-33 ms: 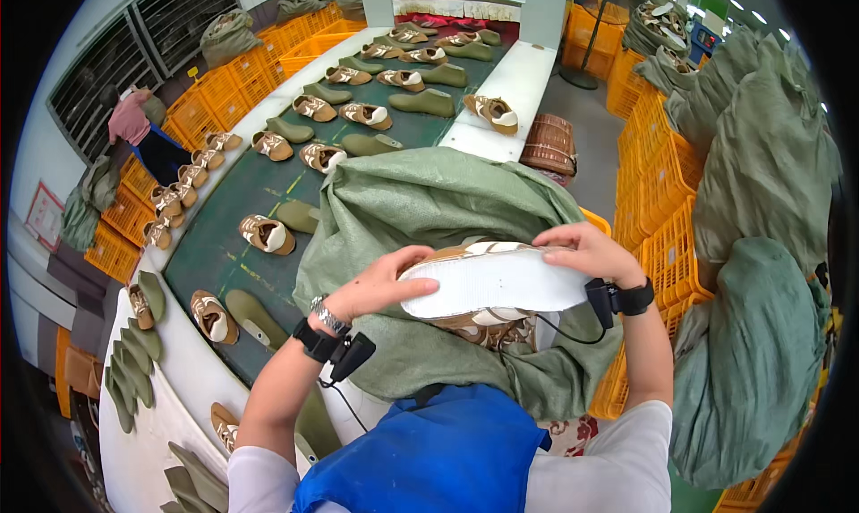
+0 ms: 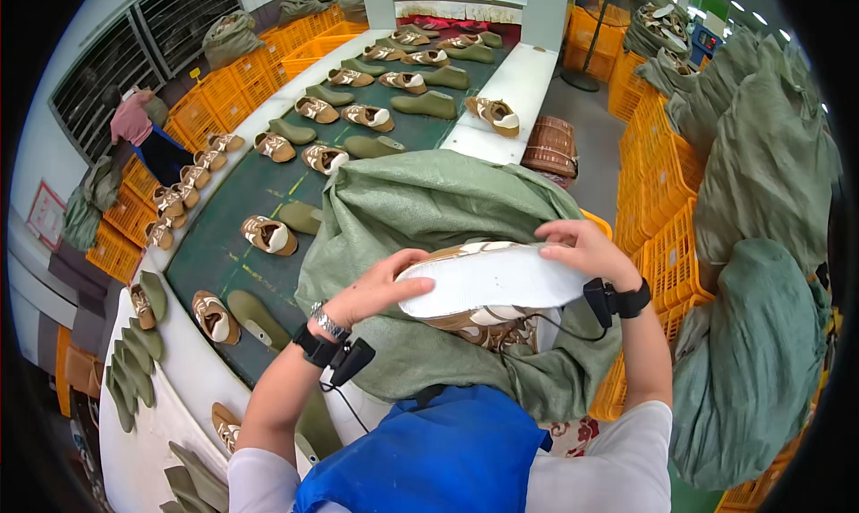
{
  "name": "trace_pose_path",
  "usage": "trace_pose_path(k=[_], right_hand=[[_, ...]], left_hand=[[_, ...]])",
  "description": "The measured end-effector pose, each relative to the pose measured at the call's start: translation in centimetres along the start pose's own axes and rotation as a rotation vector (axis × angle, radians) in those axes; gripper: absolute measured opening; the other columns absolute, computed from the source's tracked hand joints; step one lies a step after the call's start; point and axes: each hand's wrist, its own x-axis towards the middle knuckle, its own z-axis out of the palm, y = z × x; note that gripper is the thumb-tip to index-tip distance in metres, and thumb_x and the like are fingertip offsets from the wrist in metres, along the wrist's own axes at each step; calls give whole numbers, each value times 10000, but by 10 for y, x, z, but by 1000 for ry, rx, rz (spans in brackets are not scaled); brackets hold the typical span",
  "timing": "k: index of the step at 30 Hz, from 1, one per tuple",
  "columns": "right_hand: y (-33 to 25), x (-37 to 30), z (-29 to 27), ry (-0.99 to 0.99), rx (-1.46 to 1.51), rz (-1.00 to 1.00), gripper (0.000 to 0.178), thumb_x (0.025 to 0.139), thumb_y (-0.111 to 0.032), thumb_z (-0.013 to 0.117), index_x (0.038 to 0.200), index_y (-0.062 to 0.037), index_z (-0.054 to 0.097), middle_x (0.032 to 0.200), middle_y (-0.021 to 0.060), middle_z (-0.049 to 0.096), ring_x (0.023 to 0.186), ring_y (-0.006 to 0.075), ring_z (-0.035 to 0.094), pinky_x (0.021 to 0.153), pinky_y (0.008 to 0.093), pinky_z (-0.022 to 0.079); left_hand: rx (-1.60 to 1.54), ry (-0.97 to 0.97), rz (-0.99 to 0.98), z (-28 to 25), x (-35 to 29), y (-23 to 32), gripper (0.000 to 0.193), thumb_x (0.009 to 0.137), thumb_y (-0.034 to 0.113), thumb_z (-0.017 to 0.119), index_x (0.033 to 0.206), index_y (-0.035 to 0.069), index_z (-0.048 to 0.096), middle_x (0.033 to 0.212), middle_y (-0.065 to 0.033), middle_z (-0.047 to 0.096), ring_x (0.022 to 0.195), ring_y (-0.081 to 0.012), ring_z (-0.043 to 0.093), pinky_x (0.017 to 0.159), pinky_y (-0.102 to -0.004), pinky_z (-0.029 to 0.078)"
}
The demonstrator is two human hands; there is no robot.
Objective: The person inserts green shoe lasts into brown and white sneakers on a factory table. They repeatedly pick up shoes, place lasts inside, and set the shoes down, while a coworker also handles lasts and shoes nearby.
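Between my hands is a brown-and-white shoe (image 2: 497,280), its flat white bottom turned up toward me. My left hand (image 2: 380,287) is closed on the left end, thumb across the white bottom and fingers mostly hidden behind. At the right end, my right hand (image 2: 591,252) has its fingertips on the upper edge of the bottom, with fingers bent and slightly apart. Just below the held shoe, more brown-and-white shoes (image 2: 501,334) with laces show in the opening of a green woven sack (image 2: 394,200).
To the left, a dark green conveyor belt (image 2: 215,235) carries similar shoes and green shoe lasts (image 2: 255,319). Shoes line its white side ledge (image 2: 237,155). Stacked orange crates (image 2: 662,173) and full green sacks (image 2: 752,361) stand right. A person (image 2: 143,137) works at the far left.
The fingers of my right hand have shifted slightly at the shoe's edge. The shoe and my left hand have moved a touch to the left.
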Motion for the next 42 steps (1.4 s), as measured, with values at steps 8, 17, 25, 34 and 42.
trace_pose_path(k=[8, 17, 25, 34, 42], right_hand=[[-1, 9, 91, 279, 338, 18, 264, 881, -115, 613, 1117, 2, 607, 936, 50, 649, 760, 87, 594, 688, 244, 495], [-58, 33, 183, -261, 939, 95, 611, 877, -139, 637, 1377, 16, 321, 1341, 103, 454, 1225, 192, 438, 1039, 328, 358], [-107, 30, 282, -458, 1160, 195, 651, 878, -156, 641, 1409, -46, 281, 1379, 68, 416, 1238, 181, 434, 1047, 334, 349], [-159, -11, 358, -330, -213, -826, 608, 766, -175, 680, 1313, -74, 436, 780, 174, 648, 660, 370, 630, 594, 418, 510], [-171, -16, 372, -230, 75, -854, 417, 783, -176, 686, 1174, -100, 564, 885, 116, 633, 691, 270, 619, 636, 354, 498]], left_hand=[[-88, 652, 221, 17, -41, -38, 568, 872, 273, 627, 1299, -7, 379, 1211, -112, 520, 1102, -181, 495, 941, -314, 404], [-1180, 354, -62, 50, -127, -58, 582, 946, 353, 497, 1422, 82, 300, 1401, -113, 415, 1273, -297, 424, 1036, -484, 374], [-1042, 762, 185, 64, -187, -95, 611, 916, 207, 595, 1404, 64, 257, 1386, -86, 396, 1256, -216, 433, 1031, -417, 397], [-729, 1028, 237, 60, -254, -130, 663, 910, 204, 602, 1428, 74, 209, 1390, -121, 377, 1223, -215, 443, 1008, -367, 405], [-1113, 1101, 154, 46, -286, -140, 377, 927, 132, 551, 1263, 2, 443, 1229, -114, 556, 1091, -189, 574, 928, -322, 483]])
